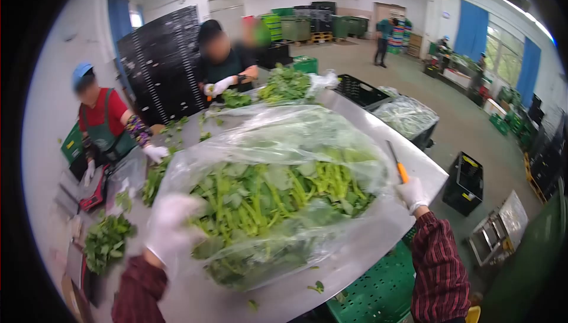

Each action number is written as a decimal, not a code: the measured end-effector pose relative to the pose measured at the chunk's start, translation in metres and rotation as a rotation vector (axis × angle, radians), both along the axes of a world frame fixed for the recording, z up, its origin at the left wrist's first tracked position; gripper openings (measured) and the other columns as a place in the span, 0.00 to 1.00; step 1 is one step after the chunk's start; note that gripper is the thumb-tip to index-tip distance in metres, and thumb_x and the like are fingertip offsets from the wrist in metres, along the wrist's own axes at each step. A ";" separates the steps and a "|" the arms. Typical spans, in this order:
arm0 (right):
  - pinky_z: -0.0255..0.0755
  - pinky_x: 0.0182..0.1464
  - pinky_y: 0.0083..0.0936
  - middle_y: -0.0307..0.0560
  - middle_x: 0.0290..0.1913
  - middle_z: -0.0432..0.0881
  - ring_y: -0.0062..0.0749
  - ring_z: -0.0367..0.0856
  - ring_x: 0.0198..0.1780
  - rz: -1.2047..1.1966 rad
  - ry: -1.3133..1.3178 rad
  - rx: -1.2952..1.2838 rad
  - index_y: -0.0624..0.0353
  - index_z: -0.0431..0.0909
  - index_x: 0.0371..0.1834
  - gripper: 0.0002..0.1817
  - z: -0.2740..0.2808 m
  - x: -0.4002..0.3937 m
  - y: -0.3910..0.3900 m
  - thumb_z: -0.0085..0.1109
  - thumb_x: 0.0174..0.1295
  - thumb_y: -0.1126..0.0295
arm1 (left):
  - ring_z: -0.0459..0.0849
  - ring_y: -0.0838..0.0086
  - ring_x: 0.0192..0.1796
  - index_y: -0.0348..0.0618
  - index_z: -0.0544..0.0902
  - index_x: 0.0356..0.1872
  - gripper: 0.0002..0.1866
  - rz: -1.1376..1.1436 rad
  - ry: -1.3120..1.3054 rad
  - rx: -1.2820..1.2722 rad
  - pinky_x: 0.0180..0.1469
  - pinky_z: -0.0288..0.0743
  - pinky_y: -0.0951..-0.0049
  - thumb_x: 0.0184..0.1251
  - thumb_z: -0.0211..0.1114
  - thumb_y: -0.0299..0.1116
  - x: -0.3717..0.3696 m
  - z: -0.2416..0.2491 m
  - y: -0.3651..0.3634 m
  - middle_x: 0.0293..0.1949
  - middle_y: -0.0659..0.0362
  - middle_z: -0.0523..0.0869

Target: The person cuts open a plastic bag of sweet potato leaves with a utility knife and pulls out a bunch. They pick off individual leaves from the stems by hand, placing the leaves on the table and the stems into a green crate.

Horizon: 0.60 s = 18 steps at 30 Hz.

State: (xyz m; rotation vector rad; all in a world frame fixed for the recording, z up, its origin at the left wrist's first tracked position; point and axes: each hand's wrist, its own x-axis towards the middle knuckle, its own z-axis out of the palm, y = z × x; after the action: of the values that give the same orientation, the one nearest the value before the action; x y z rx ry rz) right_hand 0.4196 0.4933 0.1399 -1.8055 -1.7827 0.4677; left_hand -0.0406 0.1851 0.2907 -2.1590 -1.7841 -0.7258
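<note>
A large clear plastic bag (290, 130) lies open on the metal table (195, 299), full of leafy green stems (266, 198). My left hand (176, 225), in a white glove, is at the bag's left edge and smeared by motion; its fingers cannot be made out. On the right, my right hand (412, 194), also white-gloved, is closed round the orange handle of a knife (402, 172). The blade points up and away, beside the bag's right edge. A few loose leaves (318, 287) lie near the table's front edge.
Two co-workers, one in a red shirt (109, 110) and one in dark clothes (228, 65), stand across the table. More greens (107, 241) lie at the left. Green crates (373, 287) are below the front edge; a black crate (464, 184) stands on the floor at right.
</note>
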 end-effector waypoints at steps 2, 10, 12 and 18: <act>0.66 0.23 0.29 0.48 0.21 0.77 0.30 0.76 0.21 -0.286 0.061 -0.019 0.67 0.79 0.28 0.10 -0.035 0.023 0.022 0.56 0.48 0.71 | 0.77 0.61 0.32 0.45 0.81 0.39 0.21 -0.132 0.144 -0.130 0.38 0.69 0.62 0.40 0.71 0.39 0.034 -0.046 -0.033 0.26 0.58 0.78; 0.70 0.23 0.24 0.46 0.24 0.77 0.31 0.78 0.21 -0.692 0.356 0.016 0.65 0.75 0.40 0.09 -0.063 0.135 -0.002 0.51 0.57 0.76 | 0.80 0.61 0.41 0.45 0.79 0.43 0.11 -0.312 0.126 -1.099 0.42 0.74 0.64 0.60 0.57 0.34 0.088 -0.204 -0.209 0.35 0.55 0.80; 0.68 0.22 0.21 0.43 0.25 0.76 0.25 0.75 0.20 -0.462 0.438 0.149 0.65 0.75 0.42 0.11 -0.048 0.114 -0.007 0.54 0.56 0.75 | 0.80 0.61 0.43 0.45 0.79 0.45 0.13 -0.322 0.009 -0.864 0.43 0.74 0.64 0.59 0.58 0.34 0.089 -0.191 -0.209 0.38 0.55 0.81; 0.68 0.27 0.16 0.33 0.28 0.70 0.16 0.70 0.25 0.257 0.722 0.226 0.62 0.74 0.50 0.15 0.031 -0.046 -0.123 0.55 0.58 0.77 | 0.79 0.59 0.47 0.42 0.79 0.48 0.20 -0.161 -0.211 -0.065 0.48 0.74 0.65 0.51 0.57 0.21 0.066 -0.124 -0.156 0.46 0.51 0.79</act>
State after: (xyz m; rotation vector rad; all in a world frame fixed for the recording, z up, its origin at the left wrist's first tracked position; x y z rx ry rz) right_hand 0.3734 0.3701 0.1706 -1.0563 -1.4676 0.8516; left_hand 0.0255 0.0290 0.1663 -2.3674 -1.7685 -0.9784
